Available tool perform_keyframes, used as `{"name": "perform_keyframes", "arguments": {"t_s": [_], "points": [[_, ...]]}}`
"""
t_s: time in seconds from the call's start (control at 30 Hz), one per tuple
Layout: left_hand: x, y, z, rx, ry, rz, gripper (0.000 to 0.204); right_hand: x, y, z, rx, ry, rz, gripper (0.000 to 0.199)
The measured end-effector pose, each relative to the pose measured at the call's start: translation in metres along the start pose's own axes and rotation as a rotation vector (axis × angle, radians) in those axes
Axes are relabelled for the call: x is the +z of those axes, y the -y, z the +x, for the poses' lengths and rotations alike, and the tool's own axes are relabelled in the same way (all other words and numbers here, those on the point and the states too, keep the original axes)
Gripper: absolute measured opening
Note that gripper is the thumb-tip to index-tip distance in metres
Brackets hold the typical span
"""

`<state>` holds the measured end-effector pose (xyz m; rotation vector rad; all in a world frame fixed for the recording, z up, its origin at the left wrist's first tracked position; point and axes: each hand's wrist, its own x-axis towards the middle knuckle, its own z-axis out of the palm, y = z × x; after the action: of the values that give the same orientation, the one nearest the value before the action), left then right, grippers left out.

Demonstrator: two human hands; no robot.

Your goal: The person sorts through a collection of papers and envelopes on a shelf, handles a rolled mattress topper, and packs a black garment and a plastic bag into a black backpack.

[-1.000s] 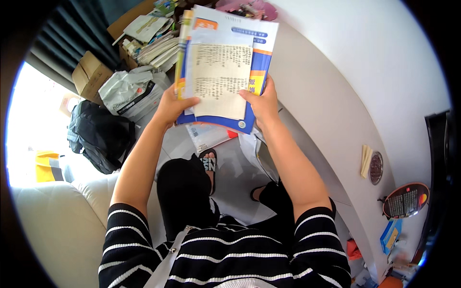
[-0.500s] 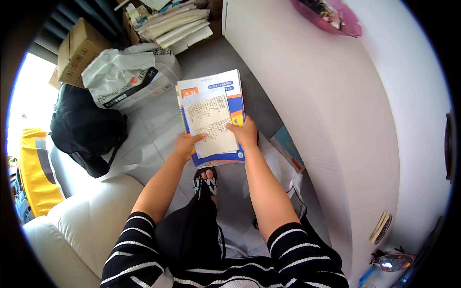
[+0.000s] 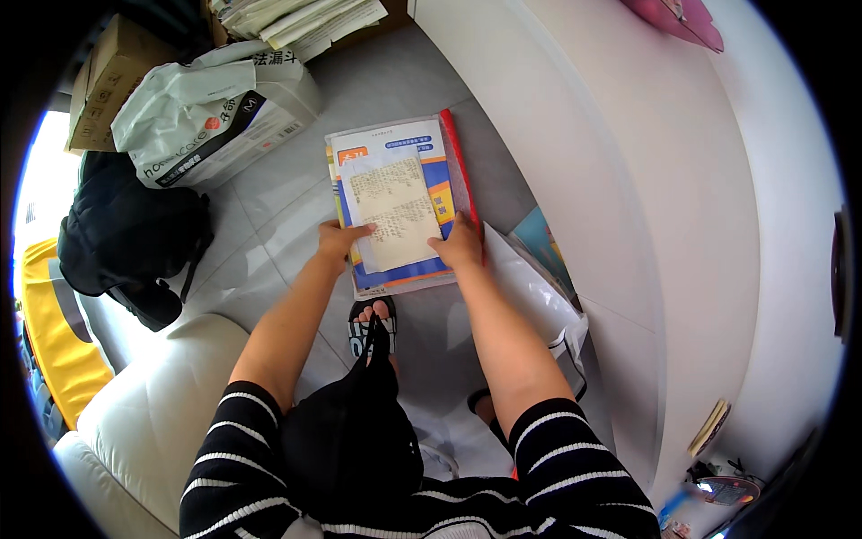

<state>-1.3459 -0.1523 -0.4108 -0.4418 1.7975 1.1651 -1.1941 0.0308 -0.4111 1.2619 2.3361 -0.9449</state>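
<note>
Down it goes: the stack of booklets (image 3: pixel 400 202), held up in the air half a second ago, now sits low over the grey tiled floor (image 3: pixel 269 207), whether touching it I cannot tell, just beside the white cabinet (image 3: pixel 575 153). The left hand (image 3: pixel 337 241) clamps its fingers on the stack's near left edge, and the right hand (image 3: pixel 458 244) grips the near right edge beside the red folder (image 3: pixel 460 162). A pale handwritten sheet (image 3: pixel 395 211) lies on top. A sandalled foot (image 3: pixel 370 316) stands just below the stack, and a white plastic bag (image 3: pixel 530 287) lies at the right.
</note>
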Motion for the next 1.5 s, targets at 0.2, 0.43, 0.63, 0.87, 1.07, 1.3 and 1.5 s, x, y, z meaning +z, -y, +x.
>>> {"name": "perform_keyframes", "arguments": {"t_s": [0.2,0.43,0.63,0.87,1.07,1.3,1.5], "points": [[0.008,-0.018,-0.021,0.096,0.249,-0.182,0.058,0.0,-0.006,0.0,0.039,0.062,0.035,0.094],[-0.006,-0.031,-0.013,0.038,0.208,-0.093,0.05,-0.025,0.007,-0.024,0.065,0.166,0.146,0.057],[-0.011,-0.019,-0.007,0.025,0.226,-0.111,0.048,-0.062,-0.04,-0.05,0.05,-0.483,-0.6,0.046],[-0.009,-0.016,-0.002,0.032,0.242,-0.108,0.05,0.02,-0.089,-0.141,0.309,0.256,-0.31,0.07],[-0.002,-0.004,0.005,0.315,-0.312,0.464,0.064,0.028,-0.123,-0.175,0.34,-0.035,0.209,0.073],[0.055,-0.037,-0.065,1.319,-0.155,0.608,0.056,-0.031,-0.299,-0.032,0.468,-0.966,0.98,0.046],[0.14,-0.029,-0.067,0.933,0.562,0.638,0.052,-0.048,-0.291,-0.042,0.639,-0.325,1.378,0.046]]}}
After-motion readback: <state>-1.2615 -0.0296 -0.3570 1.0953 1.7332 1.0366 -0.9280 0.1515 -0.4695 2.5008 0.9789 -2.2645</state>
